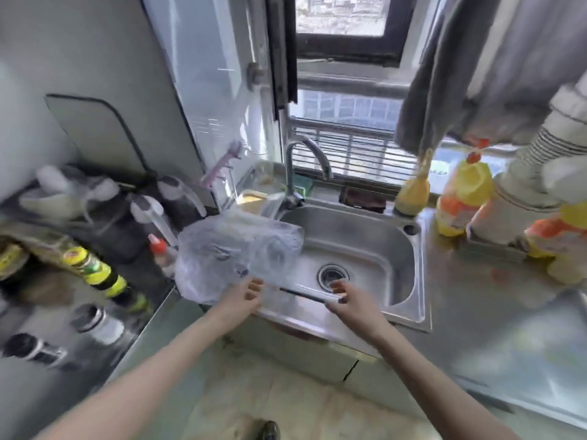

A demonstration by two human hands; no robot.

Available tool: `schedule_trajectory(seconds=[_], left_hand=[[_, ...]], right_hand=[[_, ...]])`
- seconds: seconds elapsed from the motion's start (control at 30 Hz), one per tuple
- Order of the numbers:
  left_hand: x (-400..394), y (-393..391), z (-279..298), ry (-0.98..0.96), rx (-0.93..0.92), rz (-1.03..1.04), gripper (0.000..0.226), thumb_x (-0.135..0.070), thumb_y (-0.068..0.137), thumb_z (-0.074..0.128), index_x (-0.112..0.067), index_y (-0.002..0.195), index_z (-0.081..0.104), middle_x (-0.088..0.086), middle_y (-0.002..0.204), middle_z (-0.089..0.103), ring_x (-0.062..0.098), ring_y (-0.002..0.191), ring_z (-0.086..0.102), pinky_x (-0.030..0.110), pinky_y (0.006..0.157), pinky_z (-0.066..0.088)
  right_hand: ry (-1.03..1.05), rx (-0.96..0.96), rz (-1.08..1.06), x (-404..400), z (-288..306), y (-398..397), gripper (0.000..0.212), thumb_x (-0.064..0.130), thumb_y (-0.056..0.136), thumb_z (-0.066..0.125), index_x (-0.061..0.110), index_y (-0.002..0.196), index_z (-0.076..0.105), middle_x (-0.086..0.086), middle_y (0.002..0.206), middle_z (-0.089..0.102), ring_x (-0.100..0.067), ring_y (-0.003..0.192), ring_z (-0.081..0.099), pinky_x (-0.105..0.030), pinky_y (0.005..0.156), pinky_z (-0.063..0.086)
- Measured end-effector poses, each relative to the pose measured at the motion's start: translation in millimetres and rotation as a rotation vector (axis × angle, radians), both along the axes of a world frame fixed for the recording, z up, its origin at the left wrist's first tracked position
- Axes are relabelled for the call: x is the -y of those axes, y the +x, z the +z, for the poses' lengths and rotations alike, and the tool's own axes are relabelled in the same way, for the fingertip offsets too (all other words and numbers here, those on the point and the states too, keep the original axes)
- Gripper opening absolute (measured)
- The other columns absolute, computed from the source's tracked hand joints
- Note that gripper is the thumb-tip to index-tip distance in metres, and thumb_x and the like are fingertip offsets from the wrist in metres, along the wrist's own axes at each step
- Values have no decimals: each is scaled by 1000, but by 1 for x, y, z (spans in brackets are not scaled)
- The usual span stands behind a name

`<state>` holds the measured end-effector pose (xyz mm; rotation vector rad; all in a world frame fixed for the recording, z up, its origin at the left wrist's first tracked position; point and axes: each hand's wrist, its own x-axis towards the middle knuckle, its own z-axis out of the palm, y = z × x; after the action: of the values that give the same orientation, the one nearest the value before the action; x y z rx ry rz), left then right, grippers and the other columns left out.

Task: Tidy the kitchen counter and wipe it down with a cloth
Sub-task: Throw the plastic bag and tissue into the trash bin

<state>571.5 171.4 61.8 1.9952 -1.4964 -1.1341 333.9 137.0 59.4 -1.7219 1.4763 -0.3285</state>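
Observation:
A crumpled clear plastic bag (235,255) hangs over the left corner of the steel sink (421,281). My left hand (246,292) is at the bag's lower edge, fingers pinching it. A thin dark stick (301,295) runs across the sink's front part, and my right hand (346,298) grips its right end above the front rim. A grey cloth (444,90) hangs from above at the upper right. A dark rag (362,196) lies on the ledge behind the sink. The view is blurred by motion.
A curved tap (305,154) stands behind the sink. Yellow bottles (463,198) crowd the steel counter (492,328) on the right. Sauce bottles (92,268) and spray bottles (152,214) fill the left side by the stove knobs (89,315). A window is behind.

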Motion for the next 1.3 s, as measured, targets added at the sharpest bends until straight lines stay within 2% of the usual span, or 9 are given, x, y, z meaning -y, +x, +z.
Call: schedule_trajectory(seconds=[0.2,0.33,0.47,0.6,0.77,0.87,0.97,1.13,1.3], left_hand=[[48,133,-20,-239,340,295,82,-23,71,77,-11,139,33,26,140,25,38,131,23,48,108,26],[81,163,-39,-233,524,11,102,-44,72,71,-40,144,-1,5,155,-14,30,142,9,50,110,27],[127,163,-53,-131,660,-151,100,-60,76,57,-40,139,-18,3,153,-23,33,143,2,49,114,18],[140,159,-83,223,534,-152,109,-63,68,64,-43,141,-15,12,154,-16,40,142,-4,54,114,12],[127,150,-111,343,644,-194,124,-52,68,72,-36,137,-29,29,149,-17,48,132,30,47,106,33],[133,149,-116,338,634,-155,102,-27,84,64,-40,141,-19,30,149,6,41,121,47,41,95,43],[141,142,-111,341,676,-140,69,-2,91,37,-34,145,10,22,140,28,37,126,39,42,100,37],[156,126,-97,299,264,-21,36,-15,88,46,-8,123,47,12,119,57,30,110,55,35,93,47],[133,68,-20,337,-624,287,35,-14,83,53,-13,117,53,16,109,64,28,83,63,32,56,56]], right_hand=[[-38,69,-155,71,-21,110,93,49,73,72,14,145,26,-14,148,28,-28,138,26,-36,110,24],[39,67,-218,98,-43,160,111,59,69,70,29,149,-2,-8,157,-13,-27,145,-11,-45,115,10],[88,-101,-208,110,-61,188,101,63,71,65,43,146,0,-10,155,-19,-40,143,-1,-51,111,21],[229,-220,-152,103,-87,195,93,60,74,65,42,145,9,-11,155,-16,-43,135,23,-49,105,31],[162,-465,66,94,-105,203,94,40,78,67,19,148,8,-20,154,8,-39,132,27,-42,106,30],[21,-520,97,91,-106,201,57,9,81,52,11,135,31,-17,134,38,-34,117,39,-36,94,37],[39,-368,16,92,-102,194,38,0,81,42,11,117,45,-16,117,47,-35,104,50,-37,82,41],[-35,-105,-374,108,-65,177,36,-2,80,44,11,111,56,-13,112,57,-31,98,56,-31,74,39],[-346,79,-354,92,-16,166,41,-9,74,48,11,108,61,1,109,52,-15,90,55,-16,69,35]])
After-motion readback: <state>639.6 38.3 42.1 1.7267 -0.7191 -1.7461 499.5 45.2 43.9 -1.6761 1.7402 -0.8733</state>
